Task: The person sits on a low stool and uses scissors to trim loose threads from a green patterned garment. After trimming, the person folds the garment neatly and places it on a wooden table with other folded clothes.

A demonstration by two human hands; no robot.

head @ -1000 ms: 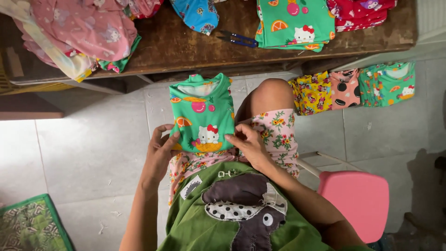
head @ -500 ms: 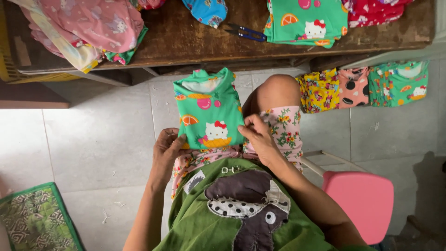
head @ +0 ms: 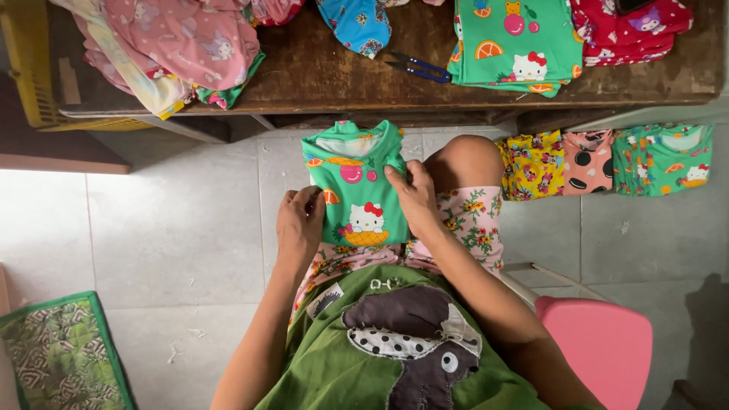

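Observation:
A small green child's shirt [head: 354, 182] with a cartoon cat and orange slices lies folded on my lap. My left hand [head: 299, 220] presses its left edge, fingers curled over the fabric. My right hand [head: 414, 197] lies flat on its right side, fingers pointing up toward the collar. Both hands hold the shirt against my flowered shorts [head: 474, 220].
A dark wooden table [head: 319, 72] ahead carries a pink cloth heap [head: 175, 42], a blue garment [head: 357, 23], dark snips [head: 419, 68], a folded green stack [head: 516, 45] and red clothes [head: 630, 30]. Three folded stacks [head: 600, 159] lie on the tile floor at right. Pink stool [head: 600, 349] under me.
The shirt has been folded narrower and slid a little up my lap. My right hand moved from the lower hem up onto the shirt's right side; the left shifted to its left edge.

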